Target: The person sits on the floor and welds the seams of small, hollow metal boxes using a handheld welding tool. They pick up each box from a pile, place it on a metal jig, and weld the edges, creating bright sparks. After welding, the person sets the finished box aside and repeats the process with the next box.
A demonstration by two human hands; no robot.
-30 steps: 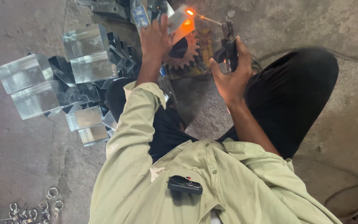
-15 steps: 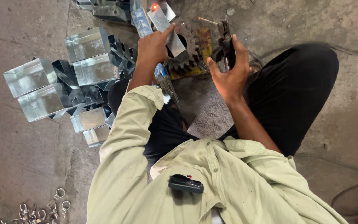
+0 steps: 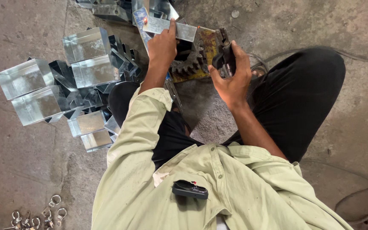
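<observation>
Fingers (image 3: 167, 36) of the left hand (image 3: 162, 44) press flat on a shiny sheet-metal piece (image 3: 169, 26), pinning it over a rusty gear (image 3: 190, 64); a small glow sits at its left end. Right hand (image 3: 231, 76) wraps closed around a dark electrode holder (image 3: 225, 53), tip just right of the piece. Stacked metal boxes (image 3: 60, 76) crowd the left; bare concrete floor (image 3: 286, 21) lies open on the right.

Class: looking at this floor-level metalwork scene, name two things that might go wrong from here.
1. The left hand presses bare on the metal strip, close to a glowing spot: a burn seems possible.
2. The right hand grips the electrode holder ungloved, just above the black trousers; sparks could land there.
</observation>
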